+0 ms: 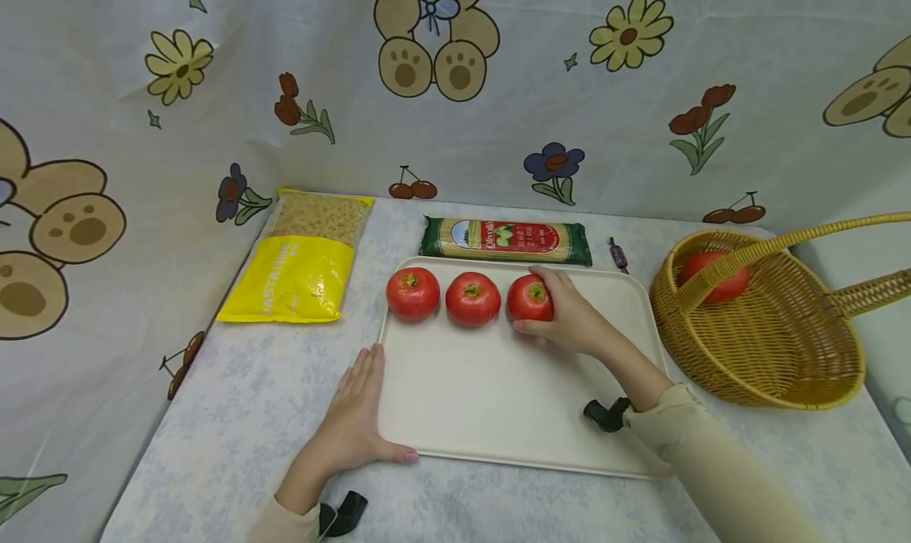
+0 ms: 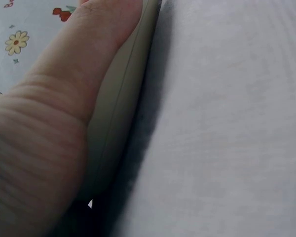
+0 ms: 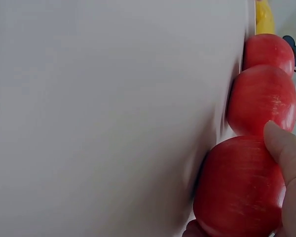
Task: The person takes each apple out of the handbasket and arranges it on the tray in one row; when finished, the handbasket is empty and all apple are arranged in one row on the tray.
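A red tomato (image 1: 528,299) is held in my right hand (image 1: 565,315), thumb at its near side and fingers round its far side, over the back of the cream tray (image 1: 484,401). To its left, two more tomatoes, a middle one (image 1: 473,299) and a left one (image 1: 413,294), sit in a row along the tray's back edge. My left hand (image 1: 359,416) rests at the tray's front left corner, fingers straight along the left side and thumb at the front edge. In the right wrist view the held tomato (image 3: 239,187) is nearest, the others lined up beyond it.
A wicker basket (image 1: 769,361) with a tall handle stands at the right, one tomato (image 1: 716,277) inside. Behind the tray lies a spaghetti pack (image 1: 505,241), with a small purple item (image 1: 618,254) beside it. A yellow pasta bag (image 1: 299,266) lies at the back left.
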`<state>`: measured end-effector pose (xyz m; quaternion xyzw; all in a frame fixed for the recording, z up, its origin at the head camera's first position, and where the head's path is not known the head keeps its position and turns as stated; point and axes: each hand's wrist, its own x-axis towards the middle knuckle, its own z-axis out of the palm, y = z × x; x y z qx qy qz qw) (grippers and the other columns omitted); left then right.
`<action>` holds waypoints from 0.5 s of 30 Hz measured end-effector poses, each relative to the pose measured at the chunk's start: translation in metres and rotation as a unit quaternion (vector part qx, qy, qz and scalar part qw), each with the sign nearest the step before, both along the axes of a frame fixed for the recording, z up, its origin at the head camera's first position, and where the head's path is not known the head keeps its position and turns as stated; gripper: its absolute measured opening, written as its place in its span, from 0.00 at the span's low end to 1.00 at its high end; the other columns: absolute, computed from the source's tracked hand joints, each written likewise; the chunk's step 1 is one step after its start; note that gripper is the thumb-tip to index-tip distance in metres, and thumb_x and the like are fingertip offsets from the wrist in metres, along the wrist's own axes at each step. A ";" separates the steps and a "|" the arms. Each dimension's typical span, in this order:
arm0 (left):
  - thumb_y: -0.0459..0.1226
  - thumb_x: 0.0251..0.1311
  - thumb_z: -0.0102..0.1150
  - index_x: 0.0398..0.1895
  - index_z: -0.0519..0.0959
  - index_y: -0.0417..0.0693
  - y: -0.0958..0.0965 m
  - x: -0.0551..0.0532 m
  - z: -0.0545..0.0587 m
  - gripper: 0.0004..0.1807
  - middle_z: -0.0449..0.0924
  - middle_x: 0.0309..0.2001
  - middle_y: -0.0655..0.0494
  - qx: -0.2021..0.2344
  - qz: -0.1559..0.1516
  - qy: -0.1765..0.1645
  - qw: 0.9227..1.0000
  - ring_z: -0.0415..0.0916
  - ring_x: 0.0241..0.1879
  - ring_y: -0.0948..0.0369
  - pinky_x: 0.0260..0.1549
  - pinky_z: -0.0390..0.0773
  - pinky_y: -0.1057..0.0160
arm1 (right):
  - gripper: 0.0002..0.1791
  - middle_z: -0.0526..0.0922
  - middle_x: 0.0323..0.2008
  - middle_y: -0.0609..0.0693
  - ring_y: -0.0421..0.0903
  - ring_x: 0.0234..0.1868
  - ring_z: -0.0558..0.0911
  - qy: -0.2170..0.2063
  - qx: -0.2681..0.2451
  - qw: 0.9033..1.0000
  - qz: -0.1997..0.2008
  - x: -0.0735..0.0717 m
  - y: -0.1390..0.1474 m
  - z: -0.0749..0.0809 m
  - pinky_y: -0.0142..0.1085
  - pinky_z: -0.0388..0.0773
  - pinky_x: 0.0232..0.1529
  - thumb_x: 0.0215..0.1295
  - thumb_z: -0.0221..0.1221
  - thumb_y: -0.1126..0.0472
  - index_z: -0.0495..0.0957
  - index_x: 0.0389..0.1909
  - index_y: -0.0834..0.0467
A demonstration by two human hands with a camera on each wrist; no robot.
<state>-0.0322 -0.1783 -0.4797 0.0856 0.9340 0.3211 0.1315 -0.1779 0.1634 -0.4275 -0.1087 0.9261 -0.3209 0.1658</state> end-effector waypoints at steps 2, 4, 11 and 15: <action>0.70 0.17 0.78 0.80 0.31 0.42 0.000 0.000 0.000 0.91 0.27 0.81 0.45 -0.002 0.000 0.000 1.000 0.27 0.80 0.47 0.77 0.35 0.41 | 0.55 0.59 0.70 0.59 0.60 0.67 0.68 -0.002 -0.003 1.000 0.000 0.000 0.002 -0.001 0.59 0.78 0.58 0.55 0.72 0.46 0.47 0.78 0.48; 0.70 0.17 0.78 0.79 0.31 0.42 0.000 0.000 0.000 0.91 0.27 0.81 0.45 -0.002 -0.001 -0.001 1.000 0.27 0.80 0.47 0.77 0.35 0.41 | 0.56 0.59 0.71 0.59 0.60 0.67 0.68 -0.002 -0.005 1.000 0.001 0.001 0.003 -0.001 0.59 0.78 0.58 0.55 0.72 0.46 0.47 0.78 0.48; 0.71 0.16 0.78 0.79 0.30 0.43 0.001 -0.001 -0.001 0.91 0.26 0.81 0.45 -0.005 -0.001 -0.002 1.000 0.26 0.80 0.48 0.77 0.34 0.42 | 0.58 0.59 0.72 0.59 0.61 0.68 0.67 0.007 -0.001 1.000 0.005 0.001 0.008 -0.001 0.60 0.77 0.59 0.53 0.73 0.44 0.47 0.78 0.47; 0.73 0.16 0.76 0.79 0.29 0.43 0.001 -0.001 -0.002 0.91 0.26 0.81 0.45 -0.006 0.000 -0.005 1.000 0.26 0.80 0.47 0.77 0.34 0.41 | 0.58 0.58 0.73 0.59 0.61 0.71 0.63 0.032 0.004 0.999 0.003 0.004 0.009 0.002 0.62 0.76 0.59 0.52 0.73 0.43 0.49 0.78 0.47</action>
